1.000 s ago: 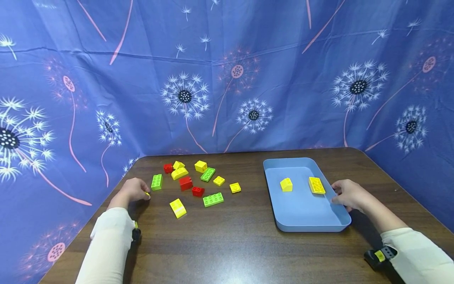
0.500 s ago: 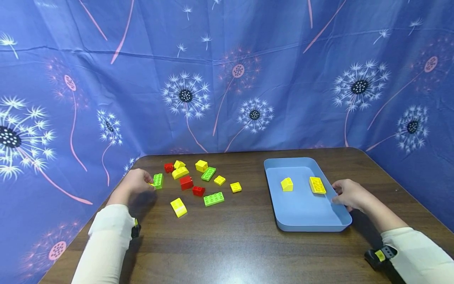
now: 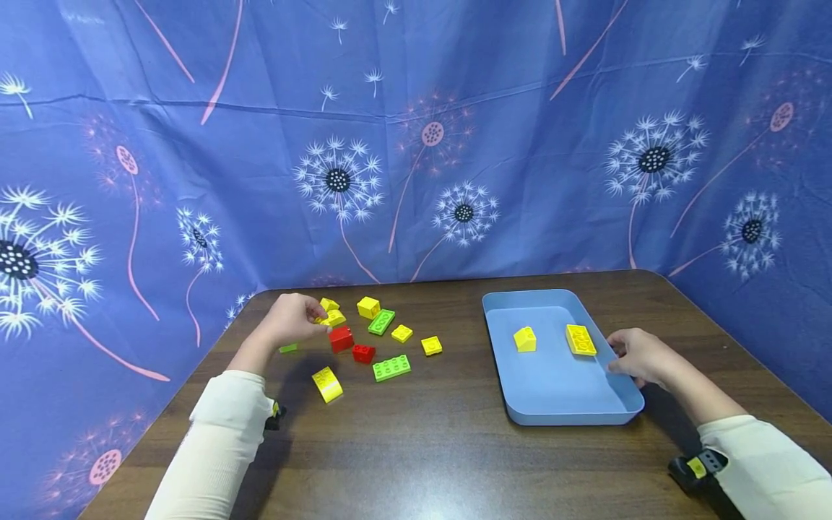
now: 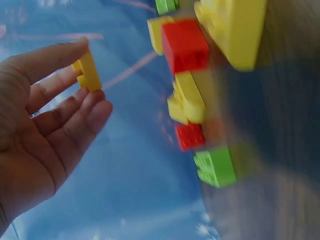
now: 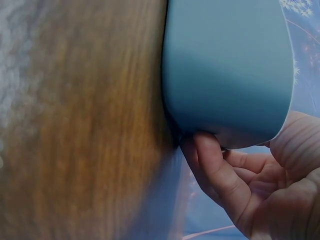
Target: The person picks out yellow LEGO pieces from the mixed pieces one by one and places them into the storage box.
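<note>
My left hand (image 3: 292, 319) is raised over the left group of toy bricks, pinching a small yellow brick (image 4: 90, 71) between thumb and fingertips. Just beyond its fingers lie a red brick (image 3: 341, 339) and a yellow curved brick (image 3: 334, 318). Beneath the hand, a green brick (image 3: 289, 348) is mostly covered. At the right, my right hand (image 3: 643, 355) grips the side of a shallow blue tray (image 3: 559, 417); in the right wrist view its fingers curl against the tray's outer wall. Inside the tray lie a yellow sloped brick (image 3: 525, 339) and a yellow rectangular brick (image 3: 581, 340).
Around the table's left half lie a green flat brick (image 3: 381, 322), a green studded brick (image 3: 392, 367), a small red brick (image 3: 363, 353), a yellow cube-like brick (image 3: 368, 308), small yellow plates (image 3: 431, 346) and a yellow curved-top brick (image 3: 327, 384). A blue curtain (image 3: 416, 144) hangs behind the table.
My left hand, with the small yellow brick, has moved right and away from me, from the left edge to over the brick group. The right hand and tray have stayed put.
</note>
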`<move>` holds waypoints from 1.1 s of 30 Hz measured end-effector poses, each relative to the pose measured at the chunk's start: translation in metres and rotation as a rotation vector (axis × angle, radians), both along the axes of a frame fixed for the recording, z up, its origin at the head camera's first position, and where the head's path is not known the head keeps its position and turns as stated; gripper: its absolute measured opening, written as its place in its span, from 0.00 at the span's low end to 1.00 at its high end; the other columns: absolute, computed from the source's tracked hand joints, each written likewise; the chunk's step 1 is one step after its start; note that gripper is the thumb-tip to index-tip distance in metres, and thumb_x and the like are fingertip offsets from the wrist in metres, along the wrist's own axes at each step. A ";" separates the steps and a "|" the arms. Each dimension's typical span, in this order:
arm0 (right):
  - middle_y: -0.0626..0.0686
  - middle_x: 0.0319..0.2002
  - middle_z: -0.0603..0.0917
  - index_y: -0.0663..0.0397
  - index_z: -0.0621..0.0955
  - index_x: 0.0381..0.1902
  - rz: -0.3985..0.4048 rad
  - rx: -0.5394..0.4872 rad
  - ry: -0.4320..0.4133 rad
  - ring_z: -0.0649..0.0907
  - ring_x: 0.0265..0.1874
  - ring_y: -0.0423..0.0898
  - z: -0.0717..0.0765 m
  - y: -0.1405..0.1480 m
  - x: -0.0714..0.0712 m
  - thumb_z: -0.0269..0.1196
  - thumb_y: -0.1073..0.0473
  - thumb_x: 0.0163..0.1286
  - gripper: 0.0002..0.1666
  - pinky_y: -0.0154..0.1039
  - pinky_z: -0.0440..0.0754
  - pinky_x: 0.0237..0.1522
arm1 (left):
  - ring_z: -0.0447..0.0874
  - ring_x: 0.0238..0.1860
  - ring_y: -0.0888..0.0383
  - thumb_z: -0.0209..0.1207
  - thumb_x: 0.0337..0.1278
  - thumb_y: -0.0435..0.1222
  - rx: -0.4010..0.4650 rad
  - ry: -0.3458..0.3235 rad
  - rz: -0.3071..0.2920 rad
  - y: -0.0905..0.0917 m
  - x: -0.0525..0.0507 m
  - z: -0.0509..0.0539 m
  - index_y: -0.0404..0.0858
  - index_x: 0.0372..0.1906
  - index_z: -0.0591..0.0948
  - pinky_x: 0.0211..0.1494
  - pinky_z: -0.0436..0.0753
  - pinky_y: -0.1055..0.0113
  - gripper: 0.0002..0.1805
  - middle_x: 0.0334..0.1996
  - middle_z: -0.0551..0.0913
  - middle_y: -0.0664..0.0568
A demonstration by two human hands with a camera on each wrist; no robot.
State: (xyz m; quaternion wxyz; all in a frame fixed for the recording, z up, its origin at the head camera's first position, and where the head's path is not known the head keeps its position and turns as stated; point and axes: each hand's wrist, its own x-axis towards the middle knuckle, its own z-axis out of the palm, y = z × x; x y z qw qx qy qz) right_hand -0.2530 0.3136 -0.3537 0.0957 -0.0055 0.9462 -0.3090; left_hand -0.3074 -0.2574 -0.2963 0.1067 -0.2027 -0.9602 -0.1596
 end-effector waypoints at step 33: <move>0.73 0.41 0.77 0.84 0.68 0.56 -0.005 0.010 -0.003 0.82 0.35 0.57 -0.001 0.001 0.000 0.66 0.68 0.57 0.33 0.46 0.84 0.26 | 0.79 0.31 0.59 0.72 0.48 0.36 -0.004 0.094 -0.464 0.139 0.025 0.015 0.38 0.34 0.87 0.36 0.77 0.71 0.08 0.30 0.84 0.53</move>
